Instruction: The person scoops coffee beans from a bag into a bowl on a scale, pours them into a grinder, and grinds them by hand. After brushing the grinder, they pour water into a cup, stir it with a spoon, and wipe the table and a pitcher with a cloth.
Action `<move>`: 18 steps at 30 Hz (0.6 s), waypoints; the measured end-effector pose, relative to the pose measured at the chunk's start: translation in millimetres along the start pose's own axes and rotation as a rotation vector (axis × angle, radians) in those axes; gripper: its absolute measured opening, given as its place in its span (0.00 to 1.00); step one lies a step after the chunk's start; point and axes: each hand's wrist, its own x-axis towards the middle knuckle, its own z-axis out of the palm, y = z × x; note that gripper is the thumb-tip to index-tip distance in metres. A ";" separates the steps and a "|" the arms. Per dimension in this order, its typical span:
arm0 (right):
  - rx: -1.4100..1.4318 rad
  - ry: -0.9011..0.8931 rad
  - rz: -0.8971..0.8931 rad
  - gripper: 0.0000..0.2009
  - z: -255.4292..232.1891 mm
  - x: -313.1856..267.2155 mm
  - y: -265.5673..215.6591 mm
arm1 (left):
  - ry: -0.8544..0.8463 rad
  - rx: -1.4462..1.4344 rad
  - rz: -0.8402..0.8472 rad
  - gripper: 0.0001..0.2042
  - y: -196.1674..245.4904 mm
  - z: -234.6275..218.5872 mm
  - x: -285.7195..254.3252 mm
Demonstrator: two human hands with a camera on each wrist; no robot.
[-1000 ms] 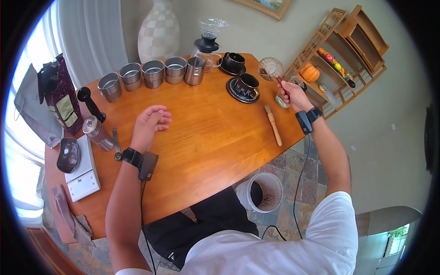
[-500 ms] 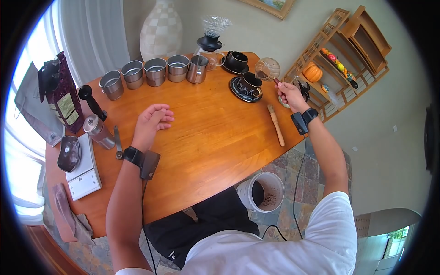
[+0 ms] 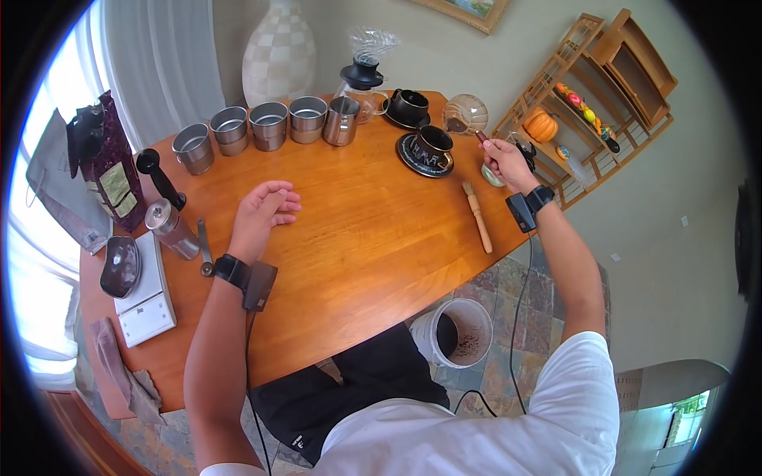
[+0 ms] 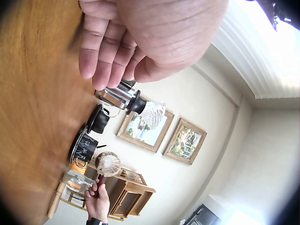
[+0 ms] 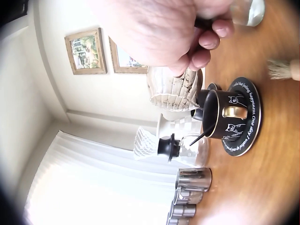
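Observation:
My right hand (image 3: 508, 165) grips the dark red handle of a clear, ribbed, bowl-shaped vessel (image 3: 465, 113), held up at the table's far right. Brown grounds cling to its wall in the right wrist view. Close beside it stands a black cup with drawn figures (image 5: 225, 112) on a black lettered saucer (image 5: 253, 110); a thin dark stick (image 5: 202, 135) shows at the cup's rim. A small clear glass (image 3: 492, 176) is partly hidden by this hand. My left hand (image 3: 262, 214) hovers over the left-centre tabletop, fingers loosely bent, nothing in it.
Several steel cups (image 3: 269, 127) line the back edge, with a glass server and dripper (image 3: 361, 79) and a second black cup (image 3: 409, 105). A brush (image 3: 478, 218) lies at right. Grinder (image 3: 171, 228), scale (image 3: 149, 309) and bags are left. A white bucket (image 3: 472, 333) stands on the floor.
My right hand moved the bowl-shaped vessel left toward the lettered cup, then slightly back to the right. My left hand kept its place over the table.

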 end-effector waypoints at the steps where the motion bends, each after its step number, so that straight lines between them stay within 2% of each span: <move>1: 0.000 0.000 0.001 0.13 0.6 -0.9 -0.4 | 0.004 0.004 -0.003 0.13 0.3 0.5 -0.5; 13: -0.165 0.050 -0.090 0.13 3.9 4.1 15.0 | 0.016 -0.002 -0.004 0.11 3.0 3.6 -1.6; 18: -0.110 0.092 -0.079 0.13 8.0 -4.3 -4.4 | 0.012 0.002 -0.001 0.12 1.7 1.7 -1.3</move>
